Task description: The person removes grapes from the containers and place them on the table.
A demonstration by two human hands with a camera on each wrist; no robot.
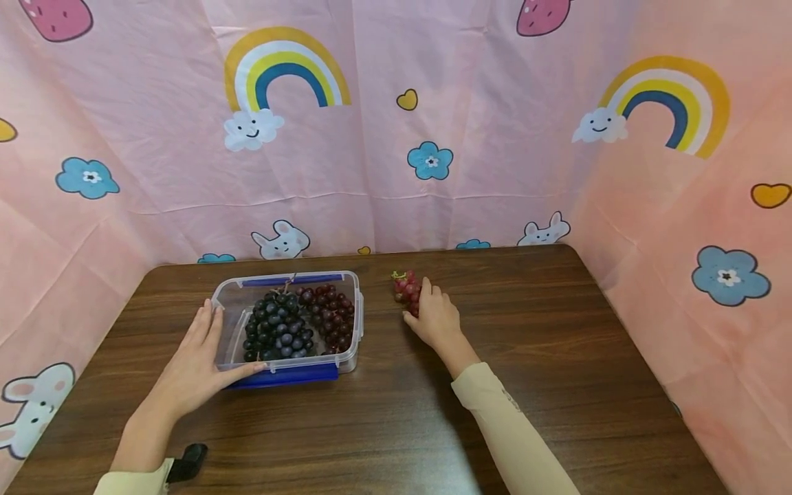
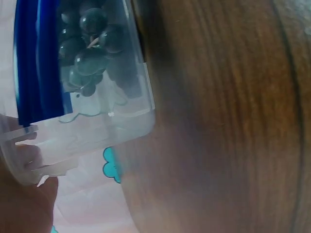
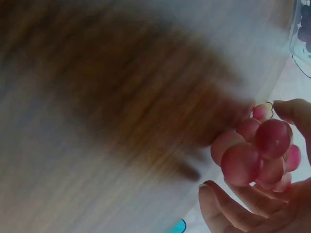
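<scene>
A clear plastic food container (image 1: 225,344) with blue side clips stands on the left of the table. Inside it lie a bunch of black grapes (image 1: 278,323) and a bunch of dark red grapes (image 1: 334,316). My left hand (image 1: 188,371) rests at the container's near left corner, fingers straight along the left side and thumb on the front rim. To the right of the container, a small bunch of light red grapes (image 1: 405,285) lies between the thumb and fingers of my right hand (image 1: 438,320). Round grapes (image 3: 265,150) show within that hand's curled grasp in the right wrist view.
The brown wooden table (image 1: 526,357) reaches out to the right and in front. A pink printed cloth (image 1: 383,158) hangs behind the table and along both sides. A black strap piece (image 1: 188,462) sits at my left wrist.
</scene>
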